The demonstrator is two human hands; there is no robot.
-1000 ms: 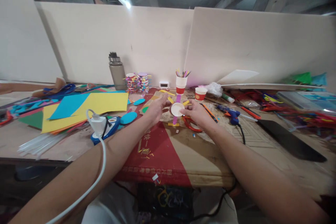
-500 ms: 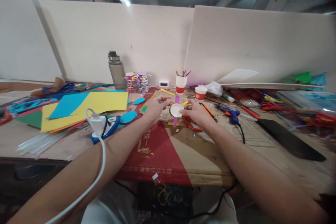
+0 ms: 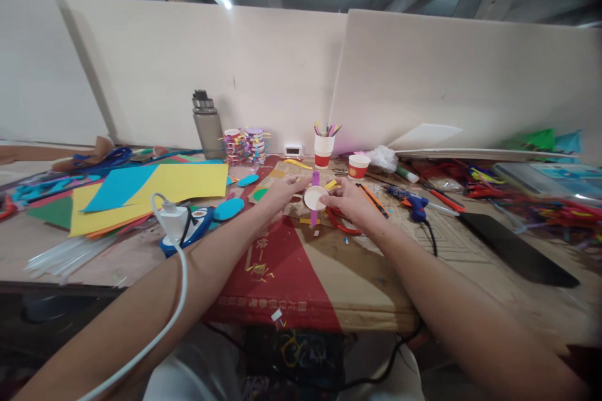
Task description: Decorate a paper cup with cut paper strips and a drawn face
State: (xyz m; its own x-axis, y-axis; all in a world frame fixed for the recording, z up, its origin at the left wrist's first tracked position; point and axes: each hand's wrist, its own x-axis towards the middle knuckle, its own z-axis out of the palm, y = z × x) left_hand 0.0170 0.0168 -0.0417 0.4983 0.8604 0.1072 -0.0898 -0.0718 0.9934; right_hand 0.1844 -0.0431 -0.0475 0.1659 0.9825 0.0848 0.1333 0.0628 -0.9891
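A round white paper piece [image 3: 315,198] with a dark edge lies in the middle over the cardboard. A purple strip [image 3: 315,177] sticks out from its far side and another from its near side, with a yellow strip [image 3: 331,185] at the upper right. My right hand [image 3: 348,199] grips the round piece at its right edge, thumb on top. Just left of the piece, my left hand [image 3: 282,193] has its fingertips drawn together near the rim; whatever they may hold is too small and blurred to make out.
Two strip-covered stacks [image 3: 255,146], a bottle [image 3: 207,125] and a paper cup of pencils [image 3: 324,149] stand at the back. A blue glue gun [image 3: 416,205] and black tablet-like slab [image 3: 515,247] lie right. Coloured sheets [image 3: 188,180] and a plugged-in power strip [image 3: 194,230] lie left.
My left fingers have shifted slightly and drawn a little back from the round piece's left edge. My right hand keeps its grip, and the view has moved slightly.
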